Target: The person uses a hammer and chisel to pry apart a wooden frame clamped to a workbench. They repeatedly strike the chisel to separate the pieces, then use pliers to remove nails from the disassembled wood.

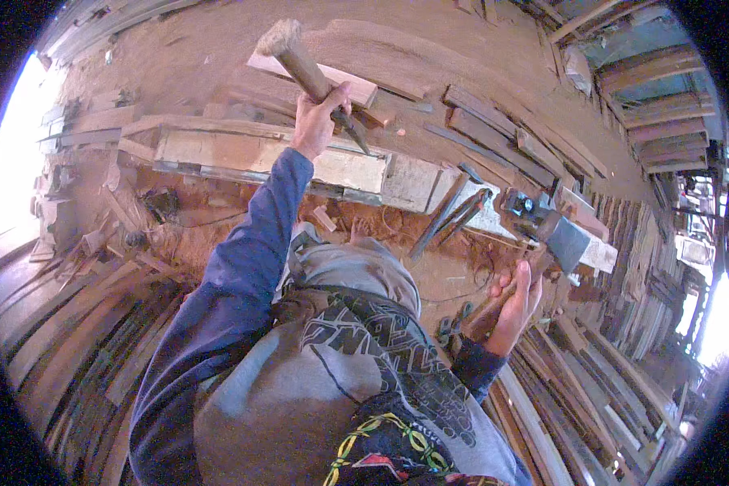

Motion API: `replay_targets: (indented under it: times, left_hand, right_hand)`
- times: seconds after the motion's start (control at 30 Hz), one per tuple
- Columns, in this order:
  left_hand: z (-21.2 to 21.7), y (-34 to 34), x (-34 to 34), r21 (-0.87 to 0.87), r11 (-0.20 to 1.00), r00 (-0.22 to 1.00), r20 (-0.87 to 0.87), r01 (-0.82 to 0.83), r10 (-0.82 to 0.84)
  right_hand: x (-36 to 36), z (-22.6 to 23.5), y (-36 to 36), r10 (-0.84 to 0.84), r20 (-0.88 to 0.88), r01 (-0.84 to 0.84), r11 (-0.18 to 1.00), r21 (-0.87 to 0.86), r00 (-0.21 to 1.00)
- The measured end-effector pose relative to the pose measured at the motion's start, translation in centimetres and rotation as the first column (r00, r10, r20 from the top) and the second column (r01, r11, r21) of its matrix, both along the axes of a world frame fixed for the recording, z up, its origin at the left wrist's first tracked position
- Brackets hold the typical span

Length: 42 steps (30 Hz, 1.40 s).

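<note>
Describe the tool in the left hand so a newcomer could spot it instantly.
Find the long pale bench, then the left hand over its far side. That hand grips a wooden-handled tool with a dark, narrow tip. Its frayed, flared end distinguishes it from the flat board behind.

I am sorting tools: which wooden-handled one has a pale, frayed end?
The pointed tool with brown wooden handle, in the left hand; the grey block-headed hammer by the right hand shows no fraying.
</note>
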<state>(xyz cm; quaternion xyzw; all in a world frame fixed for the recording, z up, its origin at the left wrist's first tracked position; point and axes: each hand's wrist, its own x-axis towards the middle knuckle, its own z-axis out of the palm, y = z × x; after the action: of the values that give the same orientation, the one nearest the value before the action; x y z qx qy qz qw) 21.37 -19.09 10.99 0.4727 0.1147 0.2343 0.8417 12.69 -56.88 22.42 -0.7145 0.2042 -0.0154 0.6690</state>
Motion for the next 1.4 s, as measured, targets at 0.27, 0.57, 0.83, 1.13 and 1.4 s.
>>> replay_targets:
  times: [0.27, 0.57, 0.83, 1.13, 1.4]
  left_hand:
    - [-2.8, 1.0, 0.2, 0.049, 0.997, 0.998, -0.01, 0.067, -0.067]
    - [-1.6, 0.4, 0.4, 0.165, 0.986, 0.999, 0.016, 0.035, -0.039]
    - [-2.0, 0.3, 0.8, 0.132, 0.987, 0.991, -0.11, 0.088, -0.074]
    - [-1.2, 0.0, 0.2, 0.11, 0.99, 0.99, -0.116, 0.093, -0.081]
    - [-2.1, -1.6, 0.5, 0.307, 0.941, 0.989, -0.08, 0.146, -0.127]
  right_hand:
    - [-3.4, 1.4, 4.8, 0.175, 0.042, -0.172, 0.982, -0.075, 0.984]
    - [-5.3, 2.5, 8.7, 0.224, 0.057, -0.218, 0.971, -0.097, 0.973]
    - [-4.6, 4.4, 11.0, 0.33, 0.037, -0.323, 0.938, -0.122, 0.943]
    - [-2.2, 5.8, 13.2, 0.51, 0.047, -0.491, 0.847, -0.203, 0.859]
    - [0.6, 8.6, 14.9, 0.673, 0.085, -0.581, 0.69, -0.431, 0.735]
